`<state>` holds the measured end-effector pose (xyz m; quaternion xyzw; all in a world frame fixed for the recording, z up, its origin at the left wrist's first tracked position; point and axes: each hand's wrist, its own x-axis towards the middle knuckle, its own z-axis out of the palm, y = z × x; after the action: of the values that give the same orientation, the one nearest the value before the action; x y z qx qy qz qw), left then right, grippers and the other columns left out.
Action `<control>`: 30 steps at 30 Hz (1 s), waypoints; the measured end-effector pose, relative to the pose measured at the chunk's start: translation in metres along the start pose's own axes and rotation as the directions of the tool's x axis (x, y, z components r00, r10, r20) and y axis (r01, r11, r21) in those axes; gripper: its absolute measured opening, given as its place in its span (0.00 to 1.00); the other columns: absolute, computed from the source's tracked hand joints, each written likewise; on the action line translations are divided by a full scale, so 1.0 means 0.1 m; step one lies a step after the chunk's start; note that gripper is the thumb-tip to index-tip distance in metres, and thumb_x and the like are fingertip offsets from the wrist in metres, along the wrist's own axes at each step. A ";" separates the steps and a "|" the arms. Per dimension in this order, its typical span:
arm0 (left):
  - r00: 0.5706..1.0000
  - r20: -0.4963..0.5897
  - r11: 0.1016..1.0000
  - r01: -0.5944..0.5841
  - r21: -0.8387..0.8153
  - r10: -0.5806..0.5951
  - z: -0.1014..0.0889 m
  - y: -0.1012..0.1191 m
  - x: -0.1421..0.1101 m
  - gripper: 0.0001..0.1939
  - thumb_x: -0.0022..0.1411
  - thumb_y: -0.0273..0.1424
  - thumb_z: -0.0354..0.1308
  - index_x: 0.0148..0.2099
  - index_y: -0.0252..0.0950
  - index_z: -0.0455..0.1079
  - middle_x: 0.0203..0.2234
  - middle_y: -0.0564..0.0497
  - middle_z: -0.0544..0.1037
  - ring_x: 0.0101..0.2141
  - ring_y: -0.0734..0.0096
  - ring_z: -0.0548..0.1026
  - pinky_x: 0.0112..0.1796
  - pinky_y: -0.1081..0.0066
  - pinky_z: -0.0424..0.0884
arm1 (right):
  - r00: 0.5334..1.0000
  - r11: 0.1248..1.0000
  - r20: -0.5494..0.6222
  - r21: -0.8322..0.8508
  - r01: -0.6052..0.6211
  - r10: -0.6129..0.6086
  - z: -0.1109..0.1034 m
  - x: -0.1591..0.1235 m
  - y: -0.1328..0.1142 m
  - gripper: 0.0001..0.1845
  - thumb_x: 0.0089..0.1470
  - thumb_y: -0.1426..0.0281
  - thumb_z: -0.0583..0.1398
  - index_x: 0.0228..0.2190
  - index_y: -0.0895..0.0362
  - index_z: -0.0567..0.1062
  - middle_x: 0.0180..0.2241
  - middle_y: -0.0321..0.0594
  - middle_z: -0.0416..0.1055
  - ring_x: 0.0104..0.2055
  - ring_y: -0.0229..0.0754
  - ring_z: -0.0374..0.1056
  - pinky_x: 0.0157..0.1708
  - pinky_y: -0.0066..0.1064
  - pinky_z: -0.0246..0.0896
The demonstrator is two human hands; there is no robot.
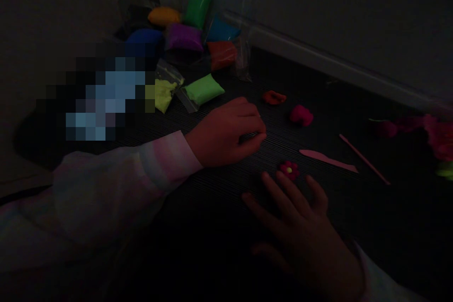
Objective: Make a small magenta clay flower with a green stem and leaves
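My left hand (230, 133) is over the dark ridged surface, fingers curled and the thumb drawn up to the index finger. Anything in that pinch is too small or too hidden to make out. My right hand (304, 226) is open, palm down, its fingers spread. Its middle fingertips touch or almost touch a small magenta clay flower (289, 170) with a yellow centre. Beyond the hands lie a pink lump of clay (301, 115) and an orange-red scrap of clay (273, 97). A pink plastic clay knife (329, 159) and a thin pink modelling stick (365, 159) rest to the right.
Several bags of coloured clay are piled at the back left, among them a purple bag (184, 37) and a green bag (198, 7). Nearer lie a light green packet (203, 90) and an opened yellow packet (164, 94). Pink clay pieces (439, 137) sit at the right edge.
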<state>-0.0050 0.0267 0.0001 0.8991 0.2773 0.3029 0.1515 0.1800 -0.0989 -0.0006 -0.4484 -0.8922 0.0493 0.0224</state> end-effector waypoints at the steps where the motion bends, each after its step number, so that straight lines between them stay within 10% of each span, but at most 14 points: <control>1: 1.000 0.002 1.000 0.000 -0.002 0.000 0.00 0.00 0.00 0.07 0.56 0.27 0.50 0.31 0.31 0.69 0.27 0.48 0.72 0.31 0.71 0.68 0.34 0.69 0.66 | 1.000 1.000 -0.002 0.002 -0.010 0.010 0.00 0.00 0.00 0.30 0.47 0.47 0.47 0.51 0.43 0.59 0.57 0.43 0.50 0.59 0.51 0.42 0.53 0.52 0.28; 14: 1.000 0.009 1.000 0.002 -0.003 -0.002 0.02 -0.01 0.00 0.07 0.56 0.28 0.50 0.31 0.33 0.68 0.27 0.50 0.72 0.32 0.71 0.68 0.35 0.69 0.65 | 0.951 0.977 -0.254 0.163 -0.140 0.178 -0.12 0.07 0.00 0.18 0.48 0.60 0.57 0.40 0.55 0.69 0.51 0.49 0.59 0.55 0.53 0.50 0.51 0.52 0.40; 22: 0.999 -0.029 0.999 -0.039 -0.003 0.039 0.02 -0.01 -0.01 0.07 0.56 0.27 0.50 0.31 0.30 0.69 0.26 0.48 0.72 0.31 0.70 0.68 0.35 0.69 0.65 | 0.969 0.957 -0.093 0.202 -0.207 0.229 -0.16 0.28 -0.07 0.07 0.50 0.65 0.56 0.31 0.52 0.72 0.48 0.40 0.65 0.54 0.50 0.53 0.50 0.51 0.40; 30: 0.998 -0.046 0.999 -0.035 -0.026 0.034 0.03 -0.01 -0.01 0.09 0.56 0.28 0.50 0.30 0.30 0.69 0.26 0.47 0.72 0.32 0.69 0.67 0.36 0.69 0.64 | 1.000 0.998 0.017 0.062 0.020 -0.021 -0.33 0.38 0.04 0.08 0.52 0.68 0.54 0.30 0.50 0.74 0.47 0.41 0.65 0.54 0.49 0.53 0.51 0.51 0.38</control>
<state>-0.0043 0.0264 -0.0033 0.8944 0.2611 0.3297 0.1521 0.1634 -0.0632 0.0311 -0.4377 -0.8950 0.0806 0.0289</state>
